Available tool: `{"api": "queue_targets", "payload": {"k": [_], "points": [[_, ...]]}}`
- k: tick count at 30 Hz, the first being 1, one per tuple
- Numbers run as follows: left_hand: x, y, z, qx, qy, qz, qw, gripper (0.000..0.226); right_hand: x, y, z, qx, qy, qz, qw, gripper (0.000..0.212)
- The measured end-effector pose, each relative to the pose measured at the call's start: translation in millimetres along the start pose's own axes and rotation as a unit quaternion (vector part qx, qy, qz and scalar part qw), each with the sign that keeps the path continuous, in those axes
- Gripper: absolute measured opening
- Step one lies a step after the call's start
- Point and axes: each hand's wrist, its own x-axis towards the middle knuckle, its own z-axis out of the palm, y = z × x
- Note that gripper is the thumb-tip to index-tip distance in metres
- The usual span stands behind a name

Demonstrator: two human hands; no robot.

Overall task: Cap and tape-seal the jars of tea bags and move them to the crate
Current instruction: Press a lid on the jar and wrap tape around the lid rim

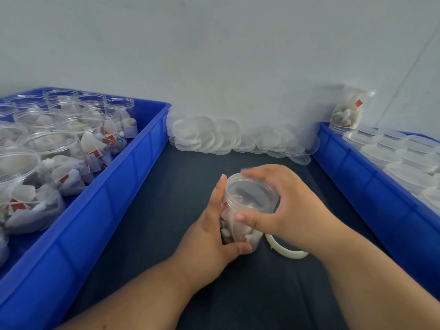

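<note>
Dark tabletop. Left blue crate, right blue crate. Clear lids heaped along wall. Jar upright mid-table, tape roll just beside.

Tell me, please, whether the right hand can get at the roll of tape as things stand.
Probably yes, once freed: the tape roll lies on the mat beside the jar, just under the wrist of the right hand, with nothing else on it. For now that hand grips the lid.
</note>
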Motion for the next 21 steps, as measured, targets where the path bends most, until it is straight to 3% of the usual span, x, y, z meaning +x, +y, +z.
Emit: {"api": "queue_targets", "payload": {"k": [3,6,12,17,21], "points": [[-0.3,2.1,-0.6,0.001,0.006,-0.003,1.000,0.133,2.5,-1.4,2.9,-0.024,0.009,-0.010,1.000,0.041],[-0.5,2.4,0.2,0.006,0.009,0.001,1.000,0.135,3.4,2.5,1.3,0.024,-0.006,-0.027,0.999,0.034],[-1.4,2.3,1.4,0.007,0.013,0.005,1.000,0.135,9.3,9.7,-5.6,0.076,-0.059,-0.064,0.993,0.039],[-0.9,-2.0,3.0,0.022,0.021,0.012,0.999,0.137,4.1,7.8,10.4,0.048,0.012,-0.017,0.999,0.038],[-1.8,1.4,2.1,0.028,0.023,0.011,0.999,0.132,2.4,1.4,13.6,0.010,0.021,0.012,1.000,0.056]]}}
